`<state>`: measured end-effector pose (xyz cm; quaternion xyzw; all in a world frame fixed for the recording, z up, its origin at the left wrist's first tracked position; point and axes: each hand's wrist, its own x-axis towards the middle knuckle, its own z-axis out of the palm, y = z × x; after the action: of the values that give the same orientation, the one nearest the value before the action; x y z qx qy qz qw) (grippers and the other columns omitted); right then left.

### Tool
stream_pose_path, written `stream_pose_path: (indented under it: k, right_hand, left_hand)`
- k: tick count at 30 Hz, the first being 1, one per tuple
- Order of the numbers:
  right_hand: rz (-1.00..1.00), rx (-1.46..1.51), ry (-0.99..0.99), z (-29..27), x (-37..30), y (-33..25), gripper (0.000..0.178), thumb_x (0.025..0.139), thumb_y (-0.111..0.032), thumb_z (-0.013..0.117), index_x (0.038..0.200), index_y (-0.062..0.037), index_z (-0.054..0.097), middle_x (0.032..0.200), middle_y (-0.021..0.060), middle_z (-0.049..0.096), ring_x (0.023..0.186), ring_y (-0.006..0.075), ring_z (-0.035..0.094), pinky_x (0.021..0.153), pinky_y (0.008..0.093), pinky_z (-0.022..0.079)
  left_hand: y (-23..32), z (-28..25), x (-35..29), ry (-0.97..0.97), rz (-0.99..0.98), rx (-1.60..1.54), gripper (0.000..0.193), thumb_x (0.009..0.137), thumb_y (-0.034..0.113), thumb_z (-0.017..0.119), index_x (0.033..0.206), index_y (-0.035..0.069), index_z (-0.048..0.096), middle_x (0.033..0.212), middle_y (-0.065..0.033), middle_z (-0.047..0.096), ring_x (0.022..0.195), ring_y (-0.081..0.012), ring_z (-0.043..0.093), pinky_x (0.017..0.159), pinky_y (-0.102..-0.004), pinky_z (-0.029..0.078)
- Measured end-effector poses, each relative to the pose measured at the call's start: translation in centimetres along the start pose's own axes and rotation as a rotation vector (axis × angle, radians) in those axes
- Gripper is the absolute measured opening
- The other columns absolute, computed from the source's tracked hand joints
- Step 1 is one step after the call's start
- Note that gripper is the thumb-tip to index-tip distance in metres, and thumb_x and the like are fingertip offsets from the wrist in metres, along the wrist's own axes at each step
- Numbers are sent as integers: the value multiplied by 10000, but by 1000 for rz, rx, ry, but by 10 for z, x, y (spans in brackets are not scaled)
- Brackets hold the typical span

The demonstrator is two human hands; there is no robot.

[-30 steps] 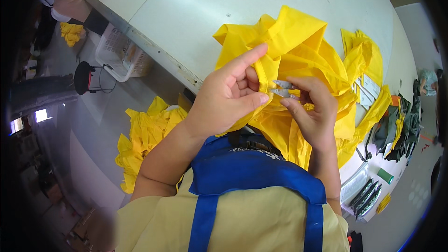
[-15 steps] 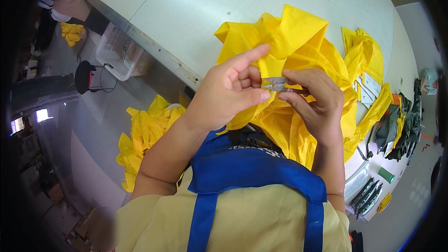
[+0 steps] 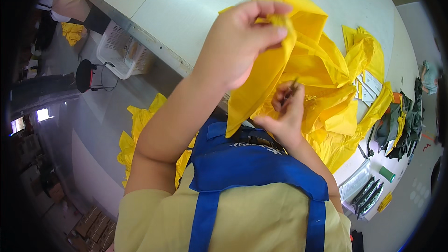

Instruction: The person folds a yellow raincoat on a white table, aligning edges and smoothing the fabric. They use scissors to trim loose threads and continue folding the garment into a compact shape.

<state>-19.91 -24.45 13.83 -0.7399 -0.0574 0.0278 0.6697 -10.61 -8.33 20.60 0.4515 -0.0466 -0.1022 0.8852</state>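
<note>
Your left hand pinches the yellow garment lifted above the tabletop; your right hand grips a small dark tool. Keep the fabric taut, work close to the pinch.

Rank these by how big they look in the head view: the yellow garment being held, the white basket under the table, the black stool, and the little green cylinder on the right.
1. yellow garment, largest by far, though close to the camera
2. white basket
3. black stool
4. green cylinder, smallest

The basket and stool sit farther off, so their true sizes are unsure.
</note>
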Motion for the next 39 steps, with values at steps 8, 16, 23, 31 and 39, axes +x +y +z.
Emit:
stream_pose_path:
  k: [8, 16, 23, 31, 39]
  right_hand:
    - [305, 646, 434, -14, 55, -54, 72, 896, -40, 565, 901, -78, 504, 793, -36, 511, 607, 42, 438, 522, 174, 324]
    - [114, 692, 36, -4, 72, -62, 81, 954, -92, 491, 987, -40, 438, 809, 29, 517, 664, 118, 562, 633, 262, 513]
    - [60, 363, 10, -14, 53, -58, 166, 949, -48, 459, 1108, -2, 440, 1004, 113, 580, 757, 136, 608, 651, 239, 491]
    - [72, -207, 752, -151, -55, 32, 137, 914, -32, 547, 1046, -14, 579, 937, 11, 550, 767, 57, 481, 670, 183, 380]
    - [708, -1074, 1298, -320, -219, 146, 500, 840, -243, 673, 1224, 43, 528, 1215, 215, 542, 1071, 347, 549, 930, 382, 431]
  left_hand:
    - [4, -9, 9, -239, 226, 214, 552, 840, 120, 644, 1322, 45, 386, 1304, -134, 376, 1172, -228, 420, 980, -343, 371]
    - [-24, 10, -84, 32, 38, 716, 722, 753, 62, 661, 1358, 34, 267, 1270, -133, 405, 1201, -195, 430, 1003, -339, 379]
    - [46, -87, -77, 365, 22, 576, 672, 768, -94, 472, 1393, 98, 315, 1003, -99, 640, 833, -104, 601, 737, -226, 480]
    - [66, -106, -47, 217, 47, 1020, 226, 875, 94, 603, 1092, 52, 645, 1023, -76, 650, 963, -154, 588, 891, -274, 427]
    - [-52, 23, 7, -238, 523, 1496, 442, 746, 359, 736, 1002, 14, 631, 940, -128, 638, 984, -309, 572, 894, -386, 439]
